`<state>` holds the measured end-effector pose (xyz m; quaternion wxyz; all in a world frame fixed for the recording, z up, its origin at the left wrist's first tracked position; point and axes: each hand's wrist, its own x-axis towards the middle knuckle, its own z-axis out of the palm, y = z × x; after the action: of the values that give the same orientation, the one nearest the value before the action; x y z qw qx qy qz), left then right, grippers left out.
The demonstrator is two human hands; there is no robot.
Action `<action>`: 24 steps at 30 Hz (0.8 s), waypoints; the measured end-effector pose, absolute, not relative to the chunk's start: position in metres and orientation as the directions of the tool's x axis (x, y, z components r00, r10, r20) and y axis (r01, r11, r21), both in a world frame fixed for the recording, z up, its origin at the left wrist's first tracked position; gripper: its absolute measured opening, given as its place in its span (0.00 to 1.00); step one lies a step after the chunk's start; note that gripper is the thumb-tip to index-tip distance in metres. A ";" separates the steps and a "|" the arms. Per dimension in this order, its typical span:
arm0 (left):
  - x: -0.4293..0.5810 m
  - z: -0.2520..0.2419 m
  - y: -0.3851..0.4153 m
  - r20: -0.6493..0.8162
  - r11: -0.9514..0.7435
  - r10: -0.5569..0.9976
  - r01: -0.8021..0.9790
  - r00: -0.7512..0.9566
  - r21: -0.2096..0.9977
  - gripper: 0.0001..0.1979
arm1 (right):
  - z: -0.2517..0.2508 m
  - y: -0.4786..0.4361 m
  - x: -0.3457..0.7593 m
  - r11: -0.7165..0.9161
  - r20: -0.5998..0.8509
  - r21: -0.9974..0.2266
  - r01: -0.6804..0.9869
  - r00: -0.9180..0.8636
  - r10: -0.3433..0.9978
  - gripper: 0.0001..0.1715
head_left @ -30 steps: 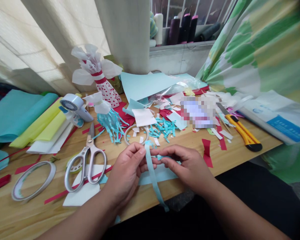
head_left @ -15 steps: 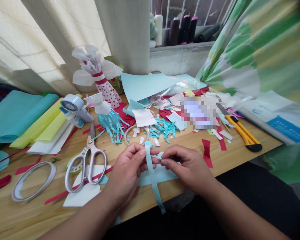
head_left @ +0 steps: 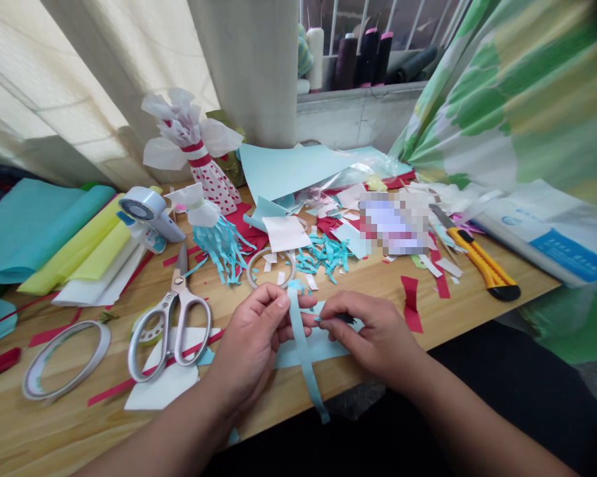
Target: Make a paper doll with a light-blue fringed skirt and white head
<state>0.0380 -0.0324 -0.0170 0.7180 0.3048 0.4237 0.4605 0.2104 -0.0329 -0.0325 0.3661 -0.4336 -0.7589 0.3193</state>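
Note:
A narrow light-blue paper strip (head_left: 303, 348) hangs from my left hand (head_left: 258, 331), its top pinched between thumb and forefinger and its lower end past the table's front edge. Close on the right, my right hand (head_left: 372, 331) has thumb and forefinger pressed together on a tiny blue piece (head_left: 319, 318), next to the fingertips of my left hand. Under both hands a light-blue sheet (head_left: 321, 351) lies on the wooden table. Just beyond them is a heap of curly blue shreds (head_left: 328, 255).
Scissors (head_left: 179, 285) and a tape roll (head_left: 97, 331) lie at the left. A yellow cutter (head_left: 482, 262) is at the right. A blue-fringed paper figure (head_left: 218, 238) and a heart-patterned one (head_left: 211, 179) stand at the back left. Paper scraps cover the middle.
My right hand has shifted slightly, and a dark gap now shows between its curled fingers. My left hand and the strip are nearly unchanged.

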 end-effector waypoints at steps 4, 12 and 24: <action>0.039 -0.016 -0.032 -0.326 0.392 0.918 -0.396 0.225 0.830 0.07 | -0.032 -0.033 0.210 0.446 0.309 -0.785 0.430 -0.352 0.883 0.04; 0.038 -0.017 -0.032 -0.329 0.393 0.917 -0.381 0.224 0.837 0.07 | -0.034 -0.033 0.211 0.533 0.393 -0.754 0.384 -0.387 0.834 0.05; 0.037 -0.020 -0.033 -0.298 0.376 0.920 -0.365 0.253 0.851 0.07 | -0.033 -0.032 0.213 0.496 0.333 -0.776 0.391 -0.414 0.847 0.03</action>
<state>0.0365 -0.0331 -0.0205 0.7179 0.3337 0.4157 0.4477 0.2126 -0.0321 -0.0330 0.3690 -0.3958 -0.7821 0.3090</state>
